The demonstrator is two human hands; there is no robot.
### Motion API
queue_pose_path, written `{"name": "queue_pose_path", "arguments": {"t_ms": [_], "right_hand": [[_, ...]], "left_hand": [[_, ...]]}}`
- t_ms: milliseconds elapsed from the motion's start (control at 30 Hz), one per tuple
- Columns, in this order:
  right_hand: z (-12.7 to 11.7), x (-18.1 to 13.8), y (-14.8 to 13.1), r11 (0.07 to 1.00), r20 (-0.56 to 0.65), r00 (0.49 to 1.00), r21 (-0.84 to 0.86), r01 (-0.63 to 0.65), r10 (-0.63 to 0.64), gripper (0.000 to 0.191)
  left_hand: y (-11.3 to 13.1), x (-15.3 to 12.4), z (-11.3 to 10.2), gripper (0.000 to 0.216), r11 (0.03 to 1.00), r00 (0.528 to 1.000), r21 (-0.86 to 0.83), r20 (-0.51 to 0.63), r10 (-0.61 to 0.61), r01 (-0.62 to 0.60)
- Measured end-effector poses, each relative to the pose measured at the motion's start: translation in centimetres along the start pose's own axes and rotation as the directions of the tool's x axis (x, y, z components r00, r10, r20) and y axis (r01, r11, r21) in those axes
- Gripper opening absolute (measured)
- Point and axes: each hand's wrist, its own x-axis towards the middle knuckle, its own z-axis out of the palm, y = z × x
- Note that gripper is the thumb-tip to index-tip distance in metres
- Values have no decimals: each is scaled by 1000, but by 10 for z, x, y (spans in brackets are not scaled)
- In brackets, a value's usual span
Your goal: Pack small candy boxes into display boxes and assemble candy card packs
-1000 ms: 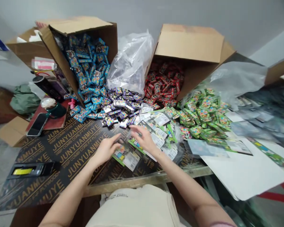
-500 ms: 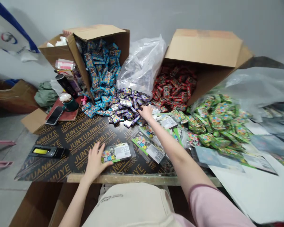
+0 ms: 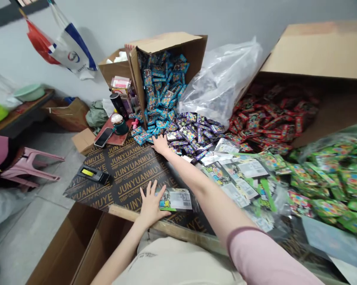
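Across the table's (image 3: 131,160) back, one cardboard box (image 3: 169,42) is spilling blue packets (image 3: 163,95) and another box (image 3: 318,51) is holding red ones (image 3: 270,124), a clear plastic bag (image 3: 221,77) slumping between them behind heaped purple packets (image 3: 193,132). Near the front edge, the left hand (image 3: 150,205) is lying splayed, gripping nothing, over one end of a flat printed pouch (image 3: 180,199), while the right hand (image 3: 160,145), fingers partly spread, is touching the purple heap's edge, its grip unclear.

Phone (image 3: 103,137) and mug (image 3: 120,126), far left corner of the bench (image 3: 133,164)
Both rest on a red board (image 3: 116,140); a black-and-yellow tool (image 3: 94,174) lies near the left edge.
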Motion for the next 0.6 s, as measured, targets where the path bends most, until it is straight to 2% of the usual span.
{"name": "queue_pose_path", "arguments": {"t_ms": [100,200,300,367,400,433,500,533,600], "right_hand": [[4,-9,-9,999,15,999,21,32,-33,29],[-1,-50,-9,989,-2,992,72,126,-126,31],[-8,-110,-1,937,-134,973,273,217,-186,43],[-13,-154,4,890,-264,953,386,244,-147,48],[-16,-174,5,885,-308,944,399,239,-116,48],[-19,-194,6,893,-338,937,391,225,-88,47],[-25,-226,3,920,-349,936,347,183,-55,41],[-29,-239,2,928,-337,940,330,172,-54,39],[-38,-260,0,926,-313,947,330,182,-75,37]], "left_hand": [[-11,-6,2,85,995,997,-47,-2,-84,83],[-28,-11,0,72,988,998,-140,5,-63,63],[-38,-10,-8,75,959,997,-274,-13,-79,73],[-34,-3,-17,78,882,989,-461,-54,-137,97],[-28,2,-21,76,797,983,-596,-67,-169,97],[-20,7,-26,69,670,978,-737,-67,-198,85],[-1,18,-36,53,351,972,-934,-28,-235,58],[8,22,-40,48,212,969,-976,-3,-247,51],[23,29,-46,40,30,966,-998,52,-254,61]]}}
